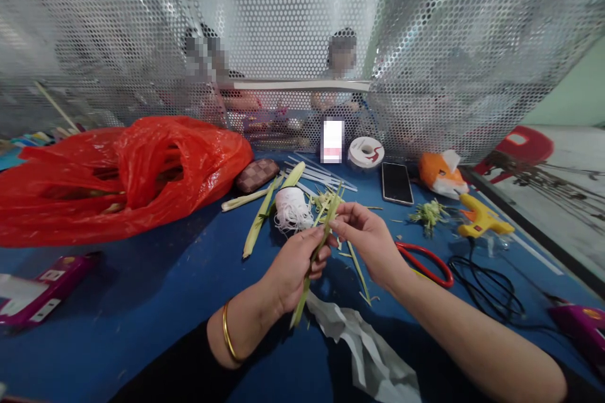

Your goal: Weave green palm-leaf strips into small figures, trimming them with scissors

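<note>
My left hand (302,264) is closed round a long green plant leaf (300,310), which slants up and away from me. Higher on the same leaf, my right hand (362,233) pinches it near its upper end. Just beyond my hands sits a roll of white string (292,206) with loose loops hanging off it. Pale green shreds (324,201) lie behind the leaf, partly hidden by my fingers. Thicker leaf pieces (259,227) rest left of the string. Below my hands is a crumpled white paper (363,343).
A red plastic bag (189,176) fills the left side, near a checkered pouch (258,175). To the right lie a phone (397,183), red-handled scissors (428,263) and a yellow glue gun (482,217) with a black cord. A ribbon spool (365,152) stands before the perforated metal screen (283,6); people sit beyond.
</note>
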{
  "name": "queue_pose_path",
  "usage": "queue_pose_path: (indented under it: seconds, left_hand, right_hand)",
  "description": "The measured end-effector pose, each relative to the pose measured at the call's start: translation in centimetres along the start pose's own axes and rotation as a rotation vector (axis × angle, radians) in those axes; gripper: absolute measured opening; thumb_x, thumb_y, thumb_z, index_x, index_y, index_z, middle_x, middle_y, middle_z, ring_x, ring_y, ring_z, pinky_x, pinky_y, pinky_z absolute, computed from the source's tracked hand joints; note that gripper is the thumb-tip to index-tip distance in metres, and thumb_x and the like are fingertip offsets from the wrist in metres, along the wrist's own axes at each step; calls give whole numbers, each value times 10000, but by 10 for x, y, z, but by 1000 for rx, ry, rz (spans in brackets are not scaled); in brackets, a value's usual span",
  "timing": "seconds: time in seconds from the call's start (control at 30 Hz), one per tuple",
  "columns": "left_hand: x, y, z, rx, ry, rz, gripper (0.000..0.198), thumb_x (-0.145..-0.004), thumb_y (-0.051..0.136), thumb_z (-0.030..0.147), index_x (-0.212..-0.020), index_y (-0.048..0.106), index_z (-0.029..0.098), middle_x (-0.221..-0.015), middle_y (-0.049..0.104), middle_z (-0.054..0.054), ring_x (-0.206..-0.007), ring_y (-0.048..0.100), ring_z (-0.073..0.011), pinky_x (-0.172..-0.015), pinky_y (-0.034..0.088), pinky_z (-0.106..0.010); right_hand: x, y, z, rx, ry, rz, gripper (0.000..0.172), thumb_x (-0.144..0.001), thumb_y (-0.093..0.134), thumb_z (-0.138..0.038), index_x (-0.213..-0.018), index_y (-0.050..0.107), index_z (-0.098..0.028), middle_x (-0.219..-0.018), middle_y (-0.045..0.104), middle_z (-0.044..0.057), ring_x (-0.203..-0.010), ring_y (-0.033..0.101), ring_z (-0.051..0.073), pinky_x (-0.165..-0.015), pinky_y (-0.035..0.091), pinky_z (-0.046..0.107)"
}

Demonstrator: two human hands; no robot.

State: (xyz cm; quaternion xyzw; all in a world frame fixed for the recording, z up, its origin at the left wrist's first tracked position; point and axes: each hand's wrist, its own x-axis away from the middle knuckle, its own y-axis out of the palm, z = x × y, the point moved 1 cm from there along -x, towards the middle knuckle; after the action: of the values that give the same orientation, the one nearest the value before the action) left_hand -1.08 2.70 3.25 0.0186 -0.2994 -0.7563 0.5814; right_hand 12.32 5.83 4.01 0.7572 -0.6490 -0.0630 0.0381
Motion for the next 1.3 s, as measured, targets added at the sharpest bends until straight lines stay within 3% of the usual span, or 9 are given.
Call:
queue_pose_path:
  seconds: [0.3,0.47,0.63,0.77,0.87,0.97,1.1,1.2,1.3]
  left_hand:
    - [3,3,0,-55,-57,-29,323,-897,524,404,-745,623,136,-548,365,61,-409,231,-29,-409,135,-187]
    - [4,5,2,-91,-52,-35,393,-834,590,528,-800,645,141,-550,376,66,-405,252,-29,-402,140,-185]
    - [5,8,0,-167,62,12,291,-814,640,448,-835,626,159,-626,527,29,-427,386,-48,-409,280,-180]
    - [4,5,4,-162,80,44,239,-846,612,370,-773,625,143,-590,507,27,-398,356,-34,-380,228,-169]
    - [4,-5,19,-63,109,112,194,-859,593,313,-776,613,139,-552,453,49,-374,320,-24,-362,184,-153]
    - [4,-18,39,42,222,220,122,-852,601,249,-805,607,136,-568,462,50,-384,348,-24,-359,223,-139]
    - [2,-28,52,178,257,306,98,-871,567,196,-809,598,126,-584,449,47,-392,373,-27,-351,255,-135]
    - [2,-28,51,209,226,324,140,-908,509,176,-817,598,116,-592,448,41,-388,376,-26,-344,256,-134]
    - [2,-24,48,188,191,319,151,-921,485,160,-839,600,107,-600,455,38,-387,381,-26,-343,258,-135]
  right_hand:
    - [-4,-7,-6,-107,87,-24,229,-653,788,-349,-704,659,-167,-552,511,-54,-497,396,78,-505,325,236]
    - [-5,-9,-5,-128,104,-21,293,-650,791,-373,-606,575,-179,-493,482,-59,-477,423,87,-493,332,234]
    - [-3,-5,-4,-132,80,-49,318,-651,791,-400,-579,574,-179,-492,498,-50,-491,475,106,-523,382,257]
    - [-6,-7,-5,-65,36,-59,259,-689,767,-391,-642,631,-176,-534,540,-42,-513,485,105,-543,392,259]
    - [-15,-19,-4,116,-56,-26,235,-761,708,-377,-896,705,-184,-694,646,-3,-579,533,122,-593,434,274]
    - [-25,-32,3,576,-266,8,200,-849,622,-325,-975,699,-190,-822,684,48,-654,581,162,-621,452,296]
    - [-31,-31,25,1237,-571,-246,235,-919,516,-185,-1089,677,-166,-1086,679,129,-958,623,259,-813,470,369]
    - [-30,-21,40,1437,-753,-414,332,-936,463,-119,-1239,596,-134,-1284,611,144,-1251,480,308,-1009,385,440]
    - [-30,-15,47,1543,-834,-444,273,-942,475,-126,-1178,613,-138,-1275,620,132,-1293,446,295,-1054,350,448]
